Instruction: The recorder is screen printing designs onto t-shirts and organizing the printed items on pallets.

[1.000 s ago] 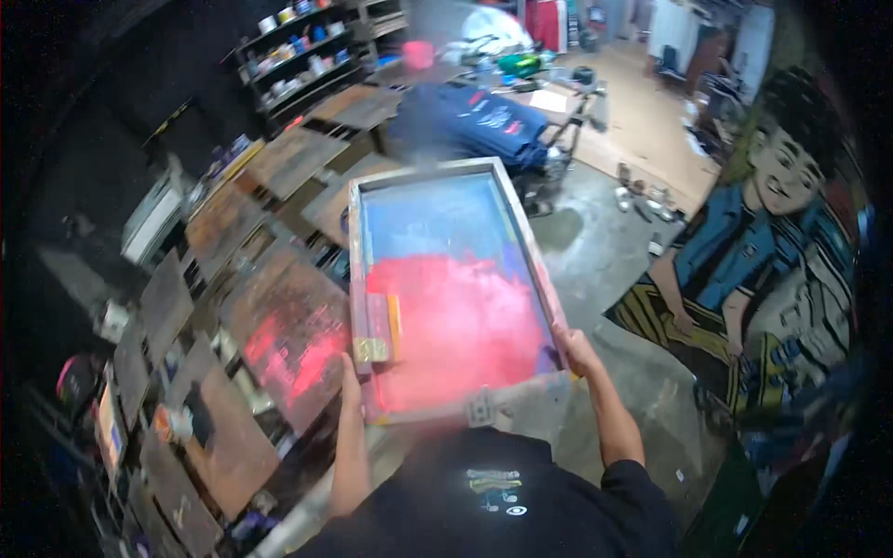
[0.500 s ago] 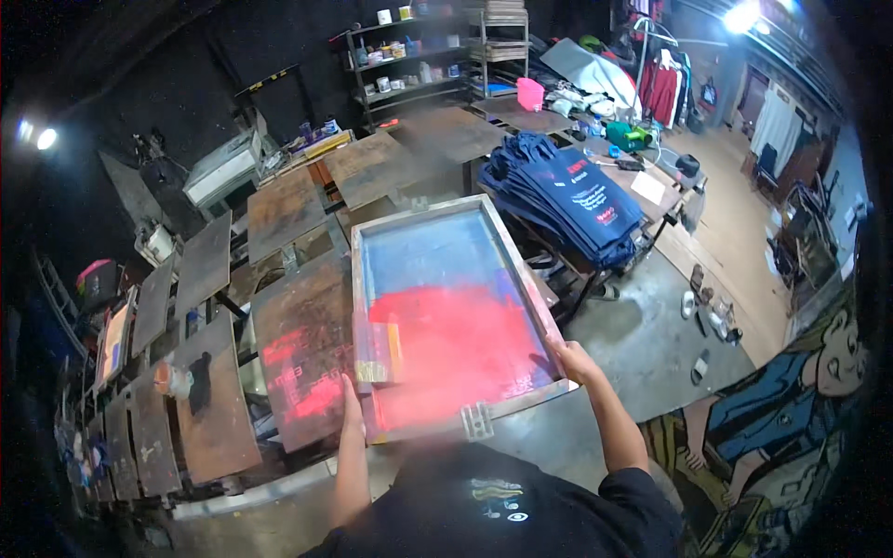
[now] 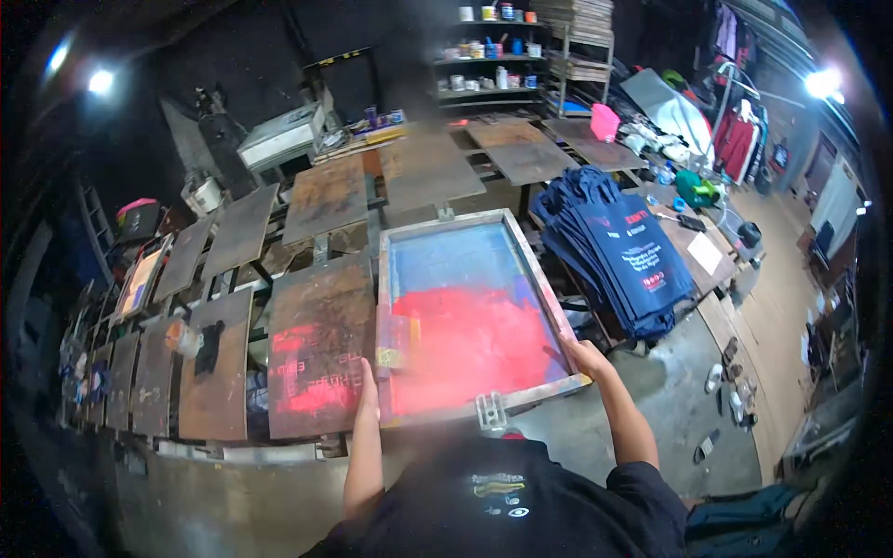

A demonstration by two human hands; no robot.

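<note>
Between my hands is a screen-printing frame [image 3: 551, 302] with a pale wooden rim. Its mesh looks blue at the far end and carries a broad smear of bright pinkish-red ink [image 3: 465, 349] over the nearer part. My right hand [image 3: 586, 358] grips the right rim near the close corner, fingers partly hidden. My left hand [image 3: 368, 395] is closed at the left rim, most of its fingers out of sight. A metal bracket [image 3: 491, 410] sits on the near rim. Just left of the frame, a flat brown printing board [image 3: 321, 344] bears pink ink marks.
More boards [image 3: 219, 372] stretch left and behind. Right of the frame lies a stack of dark blue printed garments [image 3: 619, 251]. Shelves [image 3: 488, 60] hold jars at the back, near a pink bin [image 3: 605, 123]. Shoes [image 3: 714, 377] are on the floor at right.
My view has turned, so the room's contents sit farther right in the picture. Both hands keep their hold on the frame, which appears slightly farther right.
</note>
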